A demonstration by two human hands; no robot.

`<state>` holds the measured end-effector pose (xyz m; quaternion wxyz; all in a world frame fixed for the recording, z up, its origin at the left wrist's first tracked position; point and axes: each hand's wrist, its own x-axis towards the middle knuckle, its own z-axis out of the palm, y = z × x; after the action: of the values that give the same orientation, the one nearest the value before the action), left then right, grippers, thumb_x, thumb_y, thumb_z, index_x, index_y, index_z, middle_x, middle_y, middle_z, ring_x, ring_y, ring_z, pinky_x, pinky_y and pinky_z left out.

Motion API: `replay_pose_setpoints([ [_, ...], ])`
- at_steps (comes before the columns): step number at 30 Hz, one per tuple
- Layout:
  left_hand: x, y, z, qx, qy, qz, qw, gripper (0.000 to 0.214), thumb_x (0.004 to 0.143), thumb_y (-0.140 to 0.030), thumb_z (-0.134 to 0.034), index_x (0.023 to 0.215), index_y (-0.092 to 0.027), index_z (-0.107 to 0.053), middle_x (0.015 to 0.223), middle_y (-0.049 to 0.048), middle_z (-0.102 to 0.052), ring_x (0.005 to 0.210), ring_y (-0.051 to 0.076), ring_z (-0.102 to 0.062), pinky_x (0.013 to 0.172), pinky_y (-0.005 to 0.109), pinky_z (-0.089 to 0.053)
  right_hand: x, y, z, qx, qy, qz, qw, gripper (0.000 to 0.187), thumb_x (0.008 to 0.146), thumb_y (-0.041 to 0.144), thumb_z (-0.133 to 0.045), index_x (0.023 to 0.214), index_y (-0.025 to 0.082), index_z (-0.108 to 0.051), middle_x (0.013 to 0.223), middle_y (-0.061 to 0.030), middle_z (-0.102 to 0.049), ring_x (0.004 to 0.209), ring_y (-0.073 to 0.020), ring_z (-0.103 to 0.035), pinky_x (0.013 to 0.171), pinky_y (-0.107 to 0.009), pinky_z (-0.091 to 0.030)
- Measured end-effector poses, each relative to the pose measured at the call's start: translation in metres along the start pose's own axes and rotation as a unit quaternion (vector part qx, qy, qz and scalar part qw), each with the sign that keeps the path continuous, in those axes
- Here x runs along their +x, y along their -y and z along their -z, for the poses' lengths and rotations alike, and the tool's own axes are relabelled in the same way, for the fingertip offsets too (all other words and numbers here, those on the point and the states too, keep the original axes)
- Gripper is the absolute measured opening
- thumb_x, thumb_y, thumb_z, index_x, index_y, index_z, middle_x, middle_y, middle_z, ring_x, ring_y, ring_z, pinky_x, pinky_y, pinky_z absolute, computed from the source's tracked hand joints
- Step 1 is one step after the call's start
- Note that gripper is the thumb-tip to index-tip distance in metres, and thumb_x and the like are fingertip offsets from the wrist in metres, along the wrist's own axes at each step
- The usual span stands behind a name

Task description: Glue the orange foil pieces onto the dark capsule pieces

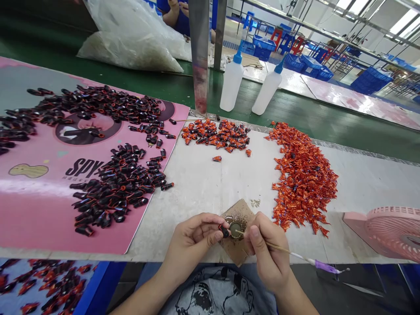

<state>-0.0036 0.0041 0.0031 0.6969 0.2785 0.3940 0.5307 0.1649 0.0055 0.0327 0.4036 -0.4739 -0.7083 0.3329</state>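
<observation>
Between thumb and fingers my left hand (197, 238) pinches a small black piece with an orange-red edge (224, 230). My right hand (269, 249) grips a thin stick (277, 247) with a purple part toward its rear end. The stick's front tip reaches to a round pool of grey-green paste (235, 230) on a brown cardboard square (241, 208), which is spattered with dark specks. The black piece is just left of the paste. Black pieces (121, 179) like it lie in heaps on a pink printed mat at the left.
A large heap of orange-red pieces (305, 175) lies right of centre, with a smaller orange-and-black group (219, 133) behind. Two white bottles (232, 83) with blue caps, a metal post (200, 57) and a plastic bag (131, 43) stand behind. A pink fan (390, 232) is at right; a blue bin (98, 284) lower left.
</observation>
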Motion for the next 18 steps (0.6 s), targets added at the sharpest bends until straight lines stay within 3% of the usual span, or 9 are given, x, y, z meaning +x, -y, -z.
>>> replay_pose_setpoints([
  [3,0.0,0.002,0.002,0.003,0.0,-0.003,1.0,0.02,0.067,-0.028,-0.089,0.08,-0.018,-0.077,0.078,0.0045,-0.079,0.073,0.014,-0.073,0.07,0.017,-0.059,0.002,-0.004,0.002,-0.096,0.032,0.021,0.995,0.04,0.103,0.029,-0.036,0.064,0.021,-0.036,0.055,0.0028,-0.04,0.052,-0.0133,-0.039,0.053,-0.03,-0.028],
  [6,0.0,0.007,0.004,0.012,-0.002,-0.011,1.0,0.022,0.068,-0.029,-0.087,0.084,-0.017,-0.076,0.079,0.0056,-0.078,0.074,0.016,-0.073,0.071,0.02,-0.06,0.001,-0.006,0.003,-0.118,0.046,0.02,0.992,0.039,0.102,0.028,-0.036,0.064,0.022,-0.034,0.054,0.0028,-0.039,0.051,-0.0134,-0.038,0.052,-0.031,-0.027],
  [13,-0.001,0.006,0.002,0.034,0.009,-0.007,0.999,0.022,0.067,-0.027,-0.088,0.082,-0.017,-0.075,0.08,0.0066,-0.078,0.074,0.018,-0.074,0.072,0.022,-0.061,-0.008,0.002,-0.002,0.114,-0.047,-0.018,0.992,0.04,0.104,0.036,-0.035,0.068,0.021,-0.048,0.06,-0.0004,-0.048,0.052,-0.0135,-0.044,0.05,-0.03,-0.033],
  [18,0.0,-0.002,-0.002,0.028,0.021,-0.004,0.999,0.019,0.065,-0.022,-0.089,0.079,-0.018,-0.076,0.078,0.0047,-0.079,0.072,0.015,-0.073,0.07,0.017,-0.059,-0.002,0.008,-0.012,0.143,-0.043,0.002,0.989,0.039,0.103,0.037,-0.038,0.068,0.021,-0.048,0.055,0.0011,-0.046,0.051,-0.0138,-0.044,0.049,-0.029,-0.034],
])
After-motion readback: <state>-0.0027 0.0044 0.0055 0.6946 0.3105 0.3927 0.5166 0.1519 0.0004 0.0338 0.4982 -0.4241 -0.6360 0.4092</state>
